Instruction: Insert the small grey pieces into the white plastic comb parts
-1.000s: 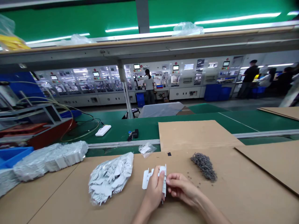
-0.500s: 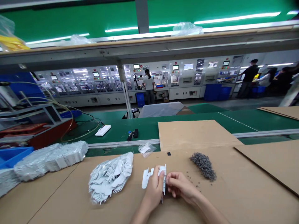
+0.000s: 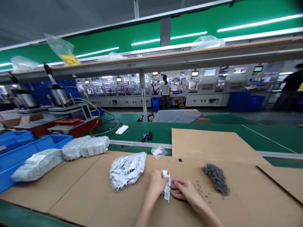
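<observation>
My left hand (image 3: 157, 183) grips a small white plastic part (image 3: 166, 188) and holds it on edge over the cardboard sheet (image 3: 94, 189). From the right, my right hand (image 3: 182, 189) presses its pinched fingertips against the same part. A clear bag of white plastic parts (image 3: 127, 169) lies just to the left of my hands. To the right, a heap of small dark grey screws (image 3: 216, 177) sits on the cardboard, with loose ones scattered near my right hand.
Two more bags of white parts (image 3: 85, 147) (image 3: 35, 164) lie at the left by blue bins (image 3: 14, 151). Behind runs a green conveyor (image 3: 213, 132) with a white device (image 3: 121, 129) and a black tool (image 3: 147, 136). People stand at machines in the background.
The camera has swung left and up, so the blue bins and the press at the left now show. My hands have turned the white part edge-on; less of it shows.
</observation>
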The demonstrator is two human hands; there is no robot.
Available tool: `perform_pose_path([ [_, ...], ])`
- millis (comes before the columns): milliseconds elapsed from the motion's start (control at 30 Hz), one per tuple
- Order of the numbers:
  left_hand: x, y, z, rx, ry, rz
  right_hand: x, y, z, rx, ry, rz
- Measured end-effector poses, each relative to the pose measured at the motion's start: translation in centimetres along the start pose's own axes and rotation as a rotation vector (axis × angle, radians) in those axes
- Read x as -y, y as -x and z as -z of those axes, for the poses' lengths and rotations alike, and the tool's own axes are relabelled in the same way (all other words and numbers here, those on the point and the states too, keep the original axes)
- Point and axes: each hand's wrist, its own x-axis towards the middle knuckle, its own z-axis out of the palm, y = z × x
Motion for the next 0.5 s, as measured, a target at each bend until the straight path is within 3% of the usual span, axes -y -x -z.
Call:
perform_pose_path([
  [133, -1.3, 0.1, -0.5, 0.02, 0.066, 0.034, -0.3, -0.3, 0.0, 0.045, -0.013, 0.031],
  [300, -2.2, 0.9, -0.6, 0.128, 0.202, 0.02, -0.9, -0.9, 0.4, -0.09, 0.103, 0.063],
  [400, -3.3, 1.9, -1.1, 0.156, 0.2, 0.012, -0.9, -0.8, 1.3, -0.167, 0.228, 0.196],
  [500, -4.9, 2.7, -1.8, 0.112, 0.039, 0.049, -0.5, -0.6, 2.5, -0.257, 0.323, 0.336],
])
